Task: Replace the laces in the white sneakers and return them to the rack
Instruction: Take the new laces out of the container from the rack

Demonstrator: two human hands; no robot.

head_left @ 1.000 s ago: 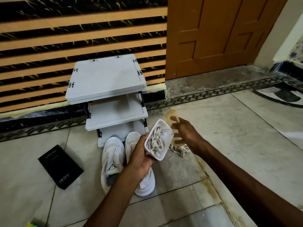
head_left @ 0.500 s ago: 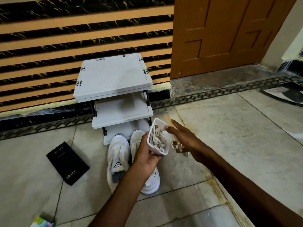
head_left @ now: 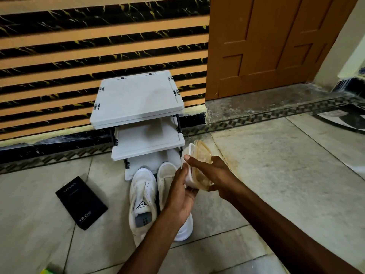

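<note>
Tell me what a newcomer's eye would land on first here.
At centre, the left hand grips a small white plastic tub while the right hand holds its translucent amber lid against it. On the floor, white sneakers lie before the white three-tier plastic rack.

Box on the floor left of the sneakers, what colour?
Black box with pale lettering; only the head view shows it.

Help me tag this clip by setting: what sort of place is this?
Probably a home entryway: a small white shoe rack stands against a striped wall beside a wooden door, with white sneakers on the tiled floor.
</note>
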